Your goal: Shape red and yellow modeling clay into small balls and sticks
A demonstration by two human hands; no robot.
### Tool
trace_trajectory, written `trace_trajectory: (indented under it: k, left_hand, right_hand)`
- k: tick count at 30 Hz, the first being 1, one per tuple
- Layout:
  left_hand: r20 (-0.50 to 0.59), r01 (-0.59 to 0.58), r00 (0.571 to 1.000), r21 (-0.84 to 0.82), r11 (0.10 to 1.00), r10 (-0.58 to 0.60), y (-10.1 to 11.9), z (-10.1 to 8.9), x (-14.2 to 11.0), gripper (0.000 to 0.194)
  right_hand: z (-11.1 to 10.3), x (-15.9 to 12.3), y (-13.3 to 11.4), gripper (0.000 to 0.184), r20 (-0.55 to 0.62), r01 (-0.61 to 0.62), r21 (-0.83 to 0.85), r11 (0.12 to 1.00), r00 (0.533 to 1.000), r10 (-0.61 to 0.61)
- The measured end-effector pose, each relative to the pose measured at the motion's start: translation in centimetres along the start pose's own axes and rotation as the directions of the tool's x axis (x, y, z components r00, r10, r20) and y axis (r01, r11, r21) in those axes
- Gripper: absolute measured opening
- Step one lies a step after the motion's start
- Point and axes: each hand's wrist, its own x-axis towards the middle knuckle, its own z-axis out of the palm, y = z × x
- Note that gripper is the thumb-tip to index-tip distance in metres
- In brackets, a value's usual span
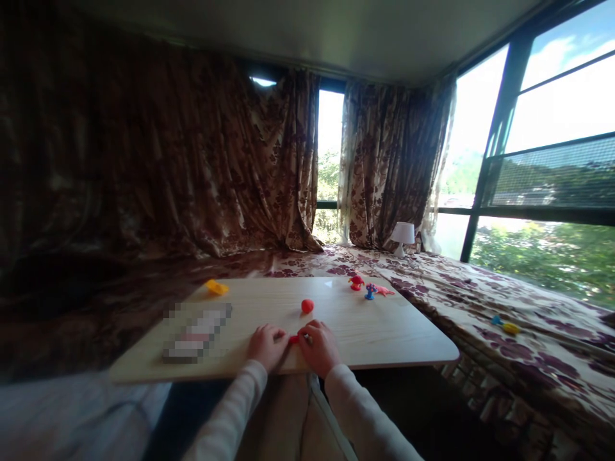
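Observation:
Near the front edge of the table, a small red piece of what looks like modelling clay (293, 339) lies between my hands. My left hand (267, 346) meets its left end with thumb and fingers drawn together. From the other side my right hand (319, 346) pinches its right end, and the fingers hide part of it. Just beyond the hands a round red ball of the same look (307, 306) rests on the tabletop, touched by neither hand.
A pale wooden table (384, 339) carries a yellow piece (216, 287), a pixelated flat object (196, 333), and, at back right, a red figure (356, 282), a blue figure (369, 292) and a pink one (384, 291). A white lamp (403, 234) and blue-yellow item (510, 328) sit on floral cloth.

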Motion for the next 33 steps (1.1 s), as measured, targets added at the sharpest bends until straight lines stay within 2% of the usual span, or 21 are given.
trace_trajectory:
  k: [5,10,16,20,25,30,33]
  left_hand:
    - [0.021,0.023,0.999,0.033,0.999,-0.024,0.7,-0.5,-0.2,0.023]
    - [0.036,0.023,0.999,0.071,0.997,-0.026,1.0,-0.7,-0.3,0.019]
    - [0.040,-0.044,0.998,0.026,0.999,0.043,1.0,-0.7,-0.6,0.014]
    - [0.052,-0.035,0.998,0.024,0.999,0.034,1.0,-0.9,-0.7,0.014]
    - [0.065,-0.050,0.997,0.037,0.998,0.048,1.1,-1.0,-0.8,0.014]
    - [0.066,-0.038,0.997,0.040,0.998,0.036,1.4,-1.0,-0.9,0.015]
    - [0.063,-0.031,0.998,0.028,0.999,0.029,1.5,-1.1,-0.9,0.014]
  right_hand:
    - [-0.2,-0.1,-0.2,0.015,-0.017,-0.006,0.040,0.999,1.000,0.007]
    - [-0.1,0.1,0.0,0.016,-0.008,-0.007,0.055,0.998,1.000,0.008]
    - [0.0,0.1,0.2,0.016,-0.012,0.014,0.047,0.999,1.000,-0.014]
    - [-0.2,0.0,0.1,0.020,-0.038,0.008,0.077,0.997,0.999,-0.005]
    - [-0.2,0.0,0.2,0.015,0.001,0.006,0.049,0.999,1.000,-0.006]
    - [-0.2,-0.2,0.7,0.035,-0.126,0.025,0.148,0.989,0.992,-0.006]
    - [-0.3,-0.3,0.8,0.040,-0.124,-0.001,0.152,0.988,0.992,0.020]
